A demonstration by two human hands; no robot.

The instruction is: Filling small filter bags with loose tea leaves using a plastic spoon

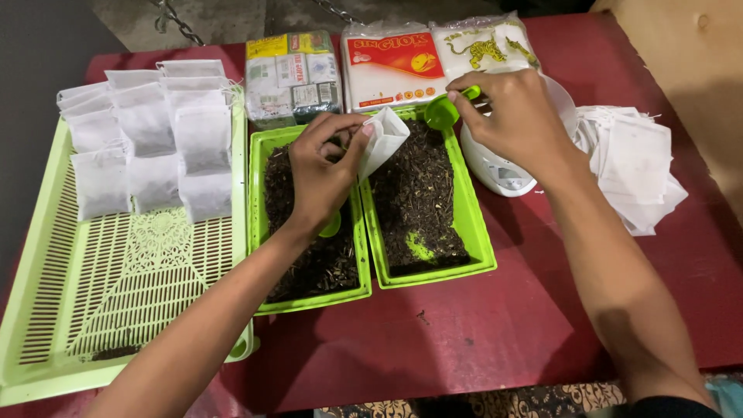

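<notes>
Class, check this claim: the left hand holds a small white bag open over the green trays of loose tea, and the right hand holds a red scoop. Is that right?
Not quite. The head view shows the scoop in the right hand is green, not red. The rest holds: the left hand holds the small white bag over the green trays.

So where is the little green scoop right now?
In the head view, the green scoop is in the right hand, above the top edge of the right-hand tray of loose tea, just right of the white filter bag held by the left hand.
</notes>
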